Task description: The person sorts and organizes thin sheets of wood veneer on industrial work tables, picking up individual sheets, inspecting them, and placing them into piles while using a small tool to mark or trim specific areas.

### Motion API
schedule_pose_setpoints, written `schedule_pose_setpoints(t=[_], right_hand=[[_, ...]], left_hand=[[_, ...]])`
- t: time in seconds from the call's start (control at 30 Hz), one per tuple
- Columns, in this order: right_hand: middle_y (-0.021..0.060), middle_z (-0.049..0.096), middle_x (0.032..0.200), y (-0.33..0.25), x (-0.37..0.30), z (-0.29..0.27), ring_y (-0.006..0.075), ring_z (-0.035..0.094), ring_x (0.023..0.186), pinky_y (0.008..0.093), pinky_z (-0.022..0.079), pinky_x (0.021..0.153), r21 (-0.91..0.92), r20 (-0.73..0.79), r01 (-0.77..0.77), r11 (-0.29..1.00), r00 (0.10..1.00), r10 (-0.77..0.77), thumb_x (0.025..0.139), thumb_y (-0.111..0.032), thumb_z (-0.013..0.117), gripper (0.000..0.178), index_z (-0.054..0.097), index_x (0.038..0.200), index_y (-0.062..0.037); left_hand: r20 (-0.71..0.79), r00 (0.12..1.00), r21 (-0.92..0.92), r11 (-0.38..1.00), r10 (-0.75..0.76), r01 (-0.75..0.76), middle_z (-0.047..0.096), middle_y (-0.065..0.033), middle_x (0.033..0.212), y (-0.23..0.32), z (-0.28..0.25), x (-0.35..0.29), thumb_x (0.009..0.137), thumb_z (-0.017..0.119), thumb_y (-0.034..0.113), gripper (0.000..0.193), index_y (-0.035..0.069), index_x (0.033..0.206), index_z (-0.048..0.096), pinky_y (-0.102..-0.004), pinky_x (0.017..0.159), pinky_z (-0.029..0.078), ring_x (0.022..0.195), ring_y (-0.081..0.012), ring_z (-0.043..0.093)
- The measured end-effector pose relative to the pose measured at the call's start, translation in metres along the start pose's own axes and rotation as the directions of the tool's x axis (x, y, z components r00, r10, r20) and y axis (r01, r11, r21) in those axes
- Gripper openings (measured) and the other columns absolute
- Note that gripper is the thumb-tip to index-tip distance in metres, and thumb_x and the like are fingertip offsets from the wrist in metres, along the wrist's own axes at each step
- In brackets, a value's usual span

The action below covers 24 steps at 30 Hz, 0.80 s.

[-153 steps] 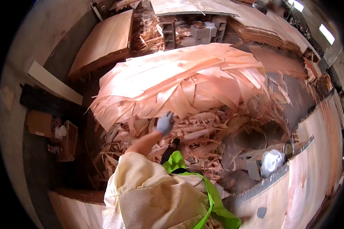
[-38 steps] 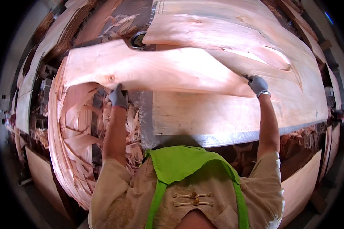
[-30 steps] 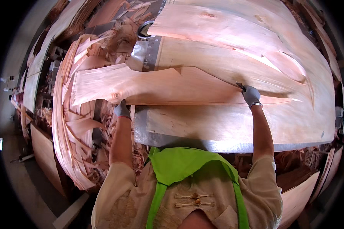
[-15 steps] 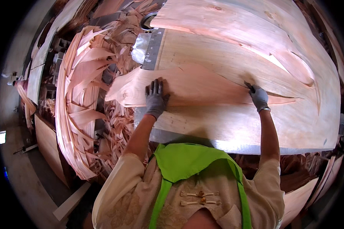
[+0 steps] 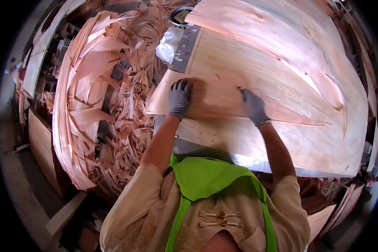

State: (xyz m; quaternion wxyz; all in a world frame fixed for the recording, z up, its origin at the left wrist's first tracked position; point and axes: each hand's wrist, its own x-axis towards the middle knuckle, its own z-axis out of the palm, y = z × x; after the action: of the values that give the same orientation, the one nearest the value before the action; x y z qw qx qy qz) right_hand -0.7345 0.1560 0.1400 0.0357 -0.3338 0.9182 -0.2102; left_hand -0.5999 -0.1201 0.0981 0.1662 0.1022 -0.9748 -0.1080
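Note:
A pinkish wood veneer piece (image 5: 214, 94) lies across the near part of the worktable, tapering to a point on the right. My left hand (image 5: 180, 98), in a grey glove, presses flat on its left end, fingers stretched out. My right hand (image 5: 254, 106), gloved too and a little blurred, is closed over the piece's middle. A small dark tip shows ahead of its fingers; what it belongs to I cannot make out. Beneath the piece lies a larger pale veneer sheet (image 5: 277, 145).
Another veneer sheet (image 5: 256, 25) with a curled edge lies farther back. Torn veneer strips (image 5: 132, 101) heap up left of the table, beside a tall bundle of strips (image 5: 82, 105). A white plastic bag (image 5: 168, 45) and a round dark container (image 5: 180, 16) are near the far-left corner.
My right hand has moved left along the veneer piece, closer to my left hand. Less of the piece now juts past the table's left edge. The view has shifted slightly.

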Motion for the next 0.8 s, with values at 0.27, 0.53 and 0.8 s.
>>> schedule_pose_setpoints(t=[0.27,0.53,0.8], right_hand=[[0.0126,0.064,0.070,-0.069,0.089,0.060,0.0308,0.064,0.064,0.0460,0.048,0.054,-0.246,0.288,0.341,0.908,0.920,-0.267,0.087,-0.021,0.047,0.015,0.058,0.090,-0.0100],[0.0139,0.066,0.077,-0.078,0.130,0.078,0.0324,0.065,0.069,0.0453,0.051,0.061,-0.227,0.329,0.464,0.856,0.864,-0.381,0.086,-0.020,0.045,0.018,0.060,0.088,-0.0090],[0.0174,0.066,0.083,-0.076,0.139,0.074,0.0338,0.064,0.077,0.0449,0.050,0.068,-0.169,0.488,0.439,0.882,0.815,-0.312,0.088,-0.025,0.046,0.024,0.059,0.091,-0.0046]], left_hand=[[-0.002,0.998,-0.013,0.998,-0.059,0.059,0.050,-0.0189,0.122,-0.006,0.018,0.002,0.083,0.051,0.021,0.031,0.003,0.108,0.056,-0.0449,0.101,0.032,0.118,-0.0350,0.043],[-0.022,0.996,-0.138,0.987,-0.090,0.086,0.047,-0.0183,0.127,-0.004,0.011,0.007,0.076,0.055,0.018,0.042,0.005,0.116,0.054,-0.0462,0.102,0.032,0.121,-0.0346,0.040],[0.036,0.998,-0.045,0.998,-0.044,0.046,0.046,-0.0137,0.129,-0.004,0.006,0.012,0.071,0.057,0.017,0.049,0.010,0.120,0.056,-0.0459,0.100,0.033,0.121,-0.0333,0.040]])
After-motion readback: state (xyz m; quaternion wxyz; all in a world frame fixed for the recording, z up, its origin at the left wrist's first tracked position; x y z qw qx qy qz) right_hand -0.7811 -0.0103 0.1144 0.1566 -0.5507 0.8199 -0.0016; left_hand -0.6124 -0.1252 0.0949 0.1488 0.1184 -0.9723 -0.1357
